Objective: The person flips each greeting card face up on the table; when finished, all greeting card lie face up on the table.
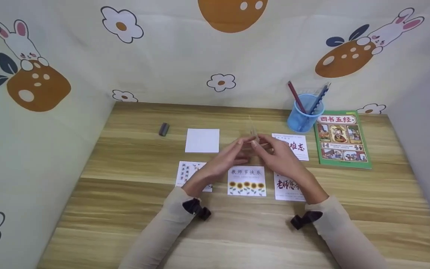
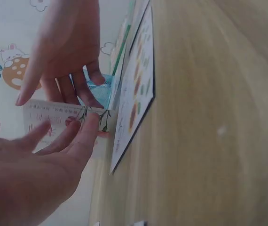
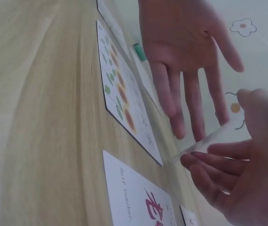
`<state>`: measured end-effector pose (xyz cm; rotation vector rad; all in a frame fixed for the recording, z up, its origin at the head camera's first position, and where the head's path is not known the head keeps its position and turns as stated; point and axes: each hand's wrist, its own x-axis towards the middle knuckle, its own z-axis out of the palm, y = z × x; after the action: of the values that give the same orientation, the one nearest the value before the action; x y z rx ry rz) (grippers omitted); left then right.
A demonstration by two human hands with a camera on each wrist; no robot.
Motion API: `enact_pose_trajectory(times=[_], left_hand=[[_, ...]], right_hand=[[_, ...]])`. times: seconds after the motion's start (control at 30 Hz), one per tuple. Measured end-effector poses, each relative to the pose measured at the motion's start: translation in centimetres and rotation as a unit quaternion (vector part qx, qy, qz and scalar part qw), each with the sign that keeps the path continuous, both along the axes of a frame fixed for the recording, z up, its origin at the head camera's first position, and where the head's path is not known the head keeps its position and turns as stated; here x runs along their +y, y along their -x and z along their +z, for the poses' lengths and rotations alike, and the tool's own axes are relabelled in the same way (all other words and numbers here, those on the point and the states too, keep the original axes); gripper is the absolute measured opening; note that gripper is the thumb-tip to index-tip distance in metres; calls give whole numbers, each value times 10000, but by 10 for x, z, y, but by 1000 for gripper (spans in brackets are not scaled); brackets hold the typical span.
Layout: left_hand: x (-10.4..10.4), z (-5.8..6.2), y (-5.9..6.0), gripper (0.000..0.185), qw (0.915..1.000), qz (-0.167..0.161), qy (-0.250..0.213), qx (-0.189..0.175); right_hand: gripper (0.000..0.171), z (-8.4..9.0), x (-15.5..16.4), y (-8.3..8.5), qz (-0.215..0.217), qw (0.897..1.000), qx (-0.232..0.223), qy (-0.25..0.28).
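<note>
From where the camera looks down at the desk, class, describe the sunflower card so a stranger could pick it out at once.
Start at the wooden desk and find the front row of three cards nearest the person. The sunflower card is the middle one, just below the two hands. It alone carries a strip of orange sunflowers along its bottom edge; its neighbours show only writing.

We read 四书五经 on the green picture book (image 1: 342, 139) right of the fingers, 教师节快乐 on the white sunflower card (image 1: 247, 181) just below them, and "teacher" faintly on the white red-lettered card (image 3: 134, 197).
</note>
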<state>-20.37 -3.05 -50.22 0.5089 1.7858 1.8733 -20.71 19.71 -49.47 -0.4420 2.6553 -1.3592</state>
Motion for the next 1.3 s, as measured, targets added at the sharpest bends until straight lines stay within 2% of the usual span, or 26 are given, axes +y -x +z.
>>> enact_pose_trajectory(times=[0.07,0.1,0.13,0.2,0.23,0.27,0.33,0.5,0.67,0.8,0.9,1.0,1.3], left_hand=[[-2,0,-1,61,9959,-245,697,524],[-4,1,-2,62,9893,-340,1154,824],[-6,1,-2,64,9788,-423,1650,1135],[-13,2,-2,67,9488,-582,2601,1695],[-16,3,-2,68,9320,-651,2998,1931],[-19,3,-1,69,9195,-735,3254,2078],[-24,5,0,70,9062,-874,3493,2217],[-33,6,4,63,8952,-888,3535,2563],[-42,8,6,56,8839,-738,3717,2740],[-44,10,8,52,8846,-764,3689,2747],[-44,10,9,51,8839,-796,3687,2764],[-43,9,9,52,8813,-797,3729,2792],[-42,10,7,51,8803,-800,3728,2822]], right_hand=[[64,1,1,0,-185,9997,17,168],[62,2,2,0,-276,9994,34,218],[61,2,3,0,-372,9991,56,208],[61,3,6,0,-543,9984,132,11],[62,3,7,0,-624,9978,166,-163],[64,3,9,1,-698,9966,201,-391],[69,3,11,1,-808,9928,256,-848],[65,1,12,3,-879,9847,372,-1455],[50,0,12,2,-531,9836,650,-1594],[41,-2,11,-1,66,9815,733,-1766],[41,-3,9,-3,364,9773,730,-1955],[43,-3,9,-5,453,9750,715,-2054],[49,-6,11,-6,509,9780,635,-1919]])
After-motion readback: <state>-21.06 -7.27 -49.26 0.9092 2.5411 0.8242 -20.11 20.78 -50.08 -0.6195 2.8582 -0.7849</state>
